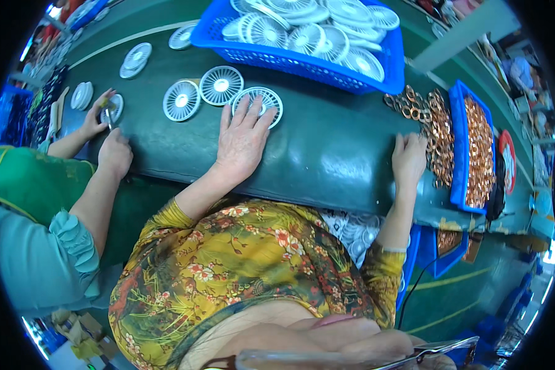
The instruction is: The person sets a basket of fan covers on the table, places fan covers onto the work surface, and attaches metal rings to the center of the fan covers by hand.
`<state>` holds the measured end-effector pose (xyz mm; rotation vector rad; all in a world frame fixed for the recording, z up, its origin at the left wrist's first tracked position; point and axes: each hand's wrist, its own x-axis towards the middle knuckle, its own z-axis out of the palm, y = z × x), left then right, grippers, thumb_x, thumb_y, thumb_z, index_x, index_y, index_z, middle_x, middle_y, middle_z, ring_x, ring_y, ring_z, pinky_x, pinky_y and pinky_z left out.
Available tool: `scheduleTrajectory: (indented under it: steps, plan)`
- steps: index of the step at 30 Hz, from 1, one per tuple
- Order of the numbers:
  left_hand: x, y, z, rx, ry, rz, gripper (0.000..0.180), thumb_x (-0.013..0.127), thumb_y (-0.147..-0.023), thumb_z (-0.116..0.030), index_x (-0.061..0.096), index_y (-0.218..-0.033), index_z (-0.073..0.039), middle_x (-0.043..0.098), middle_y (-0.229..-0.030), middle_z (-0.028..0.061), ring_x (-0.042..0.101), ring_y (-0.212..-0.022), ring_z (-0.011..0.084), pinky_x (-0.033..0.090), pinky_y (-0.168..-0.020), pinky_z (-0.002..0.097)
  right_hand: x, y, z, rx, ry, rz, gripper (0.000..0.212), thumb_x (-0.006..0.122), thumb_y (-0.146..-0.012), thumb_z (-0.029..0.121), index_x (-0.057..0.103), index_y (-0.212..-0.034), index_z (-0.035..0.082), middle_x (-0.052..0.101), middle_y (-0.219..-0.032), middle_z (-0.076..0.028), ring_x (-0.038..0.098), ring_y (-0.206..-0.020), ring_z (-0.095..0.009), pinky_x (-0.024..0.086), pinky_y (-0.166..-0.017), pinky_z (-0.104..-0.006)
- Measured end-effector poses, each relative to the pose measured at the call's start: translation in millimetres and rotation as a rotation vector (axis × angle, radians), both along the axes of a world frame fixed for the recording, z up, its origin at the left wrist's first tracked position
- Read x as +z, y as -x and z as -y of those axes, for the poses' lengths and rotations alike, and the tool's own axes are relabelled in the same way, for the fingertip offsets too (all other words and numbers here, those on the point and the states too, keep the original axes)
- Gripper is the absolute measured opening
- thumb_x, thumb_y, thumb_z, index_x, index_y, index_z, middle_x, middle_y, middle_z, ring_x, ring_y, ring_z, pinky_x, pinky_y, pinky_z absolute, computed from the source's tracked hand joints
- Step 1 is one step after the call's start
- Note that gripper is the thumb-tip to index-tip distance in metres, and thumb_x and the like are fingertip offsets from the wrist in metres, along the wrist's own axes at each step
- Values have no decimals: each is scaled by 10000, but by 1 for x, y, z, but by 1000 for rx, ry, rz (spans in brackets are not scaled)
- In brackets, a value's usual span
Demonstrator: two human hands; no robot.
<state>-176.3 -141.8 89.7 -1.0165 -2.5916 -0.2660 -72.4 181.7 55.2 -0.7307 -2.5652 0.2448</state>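
Observation:
My left hand (pixel 243 139) lies flat, fingers stretched out, on a white round slotted grille (pixel 270 102) on the green tabletop. Two more such grilles, a left one (pixel 181 100) and a middle one (pixel 221 85), lie just beside it. On the right, my right hand (pixel 409 157) is at the edge of a loose heap of shiny copper-coloured rings (pixel 439 139). Its fingers are curled together; whether a ring is between them is hidden.
A blue basket (pixel 302 73) heaped with white grilles stands at the far side. Right of the rings is a blue tray (pixel 455 145) full of copper-coloured pieces. A co-worker's hands (pixel 115 151) work at a grille on the left, near stacked grilles (pixel 82 96).

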Motion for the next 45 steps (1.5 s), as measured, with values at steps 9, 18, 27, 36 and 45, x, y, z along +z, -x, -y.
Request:
scheduleTrajectory:
  steps: [9, 18, 27, 36, 45]
  plan:
    - [60, 64, -54, -323, -495, -215, 272, 644, -783, -129, 584, -1032, -36, 610, -1009, 145, 577, -967, 327, 461, -842, 413, -5, 11, -8, -165, -59, -6, 285, 514, -910, 299, 556, -827, 30, 584, -858, -193, 593, -736, -381, 477, -630, -458]
    - [109, 132, -104, -36, 331, 16, 439, 571, -761, -132, 576, -1190, -221, 554, -1189, 123, 409, -1232, 359, 317, -1002, 549, 8, -6, 43, 147, 90, -89, 92, 614, -831, 145, 619, -861, 59, 582, -892, -145, 585, -807, -313, 478, -679, -411]
    - [126, 107, -68, -347, 85, -47, 136, 616, -695, -100, 550, -794, -34, 558, -804, 160, 544, -805, 353, 433, -703, 412, 17, -29, 65, 326, 102, -690, 171, 733, -719, 39, 639, -861, 59, 593, -865, -75, 551, -737, -217, 445, -653, -310]
    - [108, 80, -41, -304, -154, -209, 218, 615, -800, -75, 568, -1005, -18, 596, -934, 128, 570, -917, 276, 458, -755, 375, 39, -24, 93, 523, -64, -768, 238, 766, -659, 23, 627, -846, 71, 603, -805, -59, 574, -711, -222, 457, -635, -317]
    - [49, 11, -56, -489, -949, 997, 241, 447, -975, -237, 471, -1033, -4, 524, -886, 21, 496, -794, 75, 443, -699, 237, 66, -2, 122, 634, -119, -816, 249, 764, -623, 35, 636, -833, 76, 594, -820, -31, 565, -724, -210, 465, -640, -320]
